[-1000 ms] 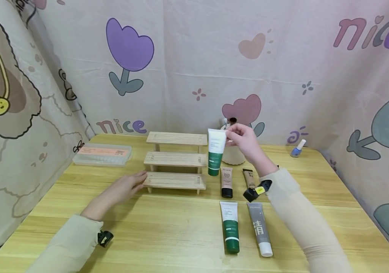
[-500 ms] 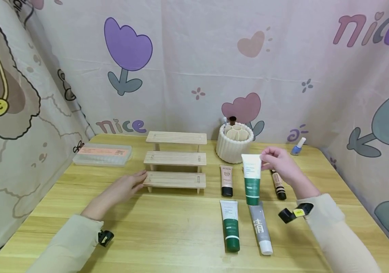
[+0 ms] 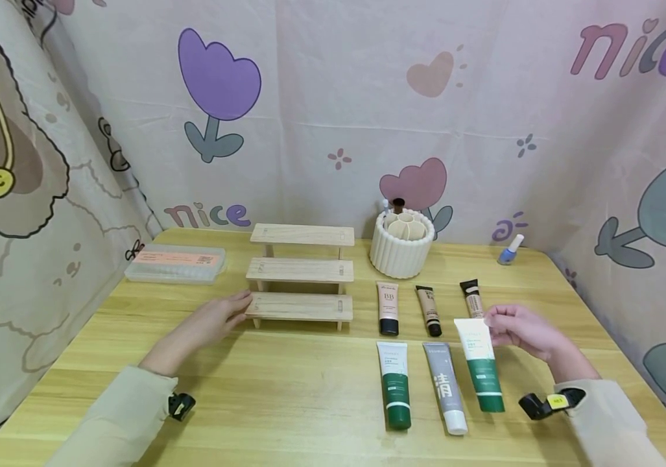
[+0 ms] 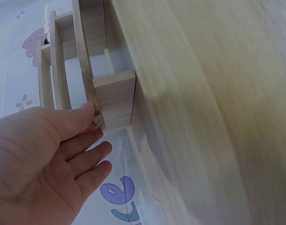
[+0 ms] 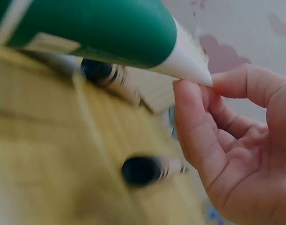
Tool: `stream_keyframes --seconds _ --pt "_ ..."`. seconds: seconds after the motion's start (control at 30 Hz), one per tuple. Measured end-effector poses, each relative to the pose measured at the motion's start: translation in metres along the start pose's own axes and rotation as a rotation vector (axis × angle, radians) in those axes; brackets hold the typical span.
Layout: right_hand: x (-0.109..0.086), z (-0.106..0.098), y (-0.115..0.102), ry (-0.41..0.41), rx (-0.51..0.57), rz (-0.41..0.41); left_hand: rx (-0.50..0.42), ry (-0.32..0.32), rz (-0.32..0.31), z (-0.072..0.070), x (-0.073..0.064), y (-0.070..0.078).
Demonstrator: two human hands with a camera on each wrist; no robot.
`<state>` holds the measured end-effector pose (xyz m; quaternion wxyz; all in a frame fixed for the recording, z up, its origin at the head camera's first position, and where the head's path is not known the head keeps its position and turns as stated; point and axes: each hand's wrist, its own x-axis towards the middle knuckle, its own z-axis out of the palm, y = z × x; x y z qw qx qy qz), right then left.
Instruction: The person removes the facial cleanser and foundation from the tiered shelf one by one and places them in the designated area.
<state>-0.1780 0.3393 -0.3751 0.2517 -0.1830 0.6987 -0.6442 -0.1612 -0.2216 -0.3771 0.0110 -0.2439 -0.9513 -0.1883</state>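
Note:
My right hand (image 3: 522, 331) pinches the flat crimped end of a white-and-green squeeze tube (image 3: 480, 366), cap end down, at the right end of the front row. In the right wrist view the tube (image 5: 100, 30) hangs from thumb and fingertips. Left of it lie a grey squeeze tube (image 3: 445, 389) with a white cap and another white-and-green tube (image 3: 393, 386). My left hand (image 3: 204, 327) holds the left end of the lowest step of a three-tier wooden display stand (image 3: 300, 307); the left wrist view shows thumb and forefinger pinching the board's corner (image 4: 89, 86).
Behind the front row lie a pink BB cream tube (image 3: 388, 308) and two beige tubes with black caps, one central (image 3: 428, 310), one farther right (image 3: 473, 298). Farther back stand a white ribbed brush holder (image 3: 401, 250), a blue nail polish bottle (image 3: 510, 251) and a clear plastic case (image 3: 175, 264).
My right hand has carried the white-and-green tube from beside the stand, right and toward me, past the grey tube. My left hand stays at the stand.

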Motion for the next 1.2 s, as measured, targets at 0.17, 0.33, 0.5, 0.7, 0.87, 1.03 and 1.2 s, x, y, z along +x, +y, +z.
stream_keyframes --seconds 0.17,0.33,0.5,0.7,0.87,1.03,1.2 --pt "-0.013 -0.01 0.019 -0.063 0.044 0.066 -0.005 -0.001 0.002 -0.001 -0.002 0.0" --pt "-0.021 -0.017 0.029 -0.081 0.072 0.108 -0.007 -0.006 -0.008 -0.001 -0.003 0.0" --pt "-0.026 -0.021 0.035 -0.054 0.078 0.157 -0.006 -0.008 -0.006 -0.001 -0.002 0.0" --pt "-0.029 -0.023 0.037 0.016 0.045 0.227 -0.004 -0.005 -0.01 -0.001 -0.001 0.0" --pt "-0.031 -0.025 0.037 0.069 -0.019 0.283 -0.006 -0.003 -0.009 0.0 -0.001 0.0" --pt "-0.031 -0.027 0.036 0.091 -0.074 0.317 -0.009 -0.003 -0.01 0.0 0.0 0.0" --pt "-0.031 -0.028 0.035 0.113 -0.122 0.334 -0.009 -0.003 -0.005 -0.001 0.0 0.0"
